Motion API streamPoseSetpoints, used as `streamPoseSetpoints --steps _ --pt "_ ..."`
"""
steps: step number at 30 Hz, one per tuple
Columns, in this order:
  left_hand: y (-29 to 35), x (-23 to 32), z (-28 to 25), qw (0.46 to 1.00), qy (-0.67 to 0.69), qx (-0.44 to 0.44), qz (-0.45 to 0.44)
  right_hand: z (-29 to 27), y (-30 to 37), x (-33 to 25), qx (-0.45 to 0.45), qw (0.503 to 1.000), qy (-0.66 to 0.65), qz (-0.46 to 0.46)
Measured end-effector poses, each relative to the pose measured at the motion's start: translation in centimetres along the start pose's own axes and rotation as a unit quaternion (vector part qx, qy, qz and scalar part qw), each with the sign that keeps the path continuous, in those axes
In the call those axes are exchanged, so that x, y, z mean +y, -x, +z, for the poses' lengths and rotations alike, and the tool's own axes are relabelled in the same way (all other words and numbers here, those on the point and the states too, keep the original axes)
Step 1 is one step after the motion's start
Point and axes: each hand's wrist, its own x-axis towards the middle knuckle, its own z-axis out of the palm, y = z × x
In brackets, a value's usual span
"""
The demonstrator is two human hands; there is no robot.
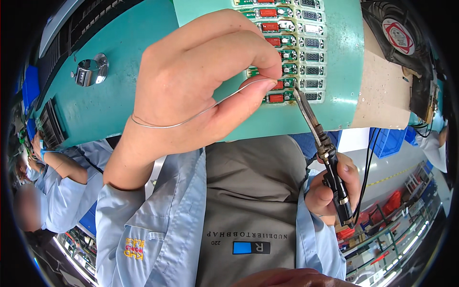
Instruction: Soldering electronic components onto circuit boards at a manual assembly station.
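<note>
My left hand [191,76] is closed, with thumb and forefinger pinching a thin solder wire [191,117]. The wire curves back across the palm side to the wrist. In my right hand [330,189] is a soldering iron [330,155], gripped by its dark handle, its tip pointing up and left. The tip meets a small green circuit board [289,84] near the lower end of a panel, close to the pinched fingers. Several such boards with red parts stand in a column, and beside them runs a column of small dark digit displays [312,57]. My left fingers hide some boards.
A metal hand counter [91,70] sits on the green mat [124,43] at left. A round black fan [399,36] stands at upper right. Black cables [369,167] hang beside the iron. Another person [67,182] works at far left. A blue crate [386,142] lies beyond the table at right.
</note>
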Motion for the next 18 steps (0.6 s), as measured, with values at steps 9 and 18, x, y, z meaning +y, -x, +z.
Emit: streamPoseSetpoints --steps 9,18 --pt "0.2 0.0 0.6 1.000 0.001 -0.002 -0.002 0.6 0.4 -0.2 0.025 0.999 0.013 0.023" --pt "-0.2 0.9 0.2 0.999 -0.035 -0.030 -0.015 1.3 0.5 -0.2 0.055 0.998 0.012 0.023"
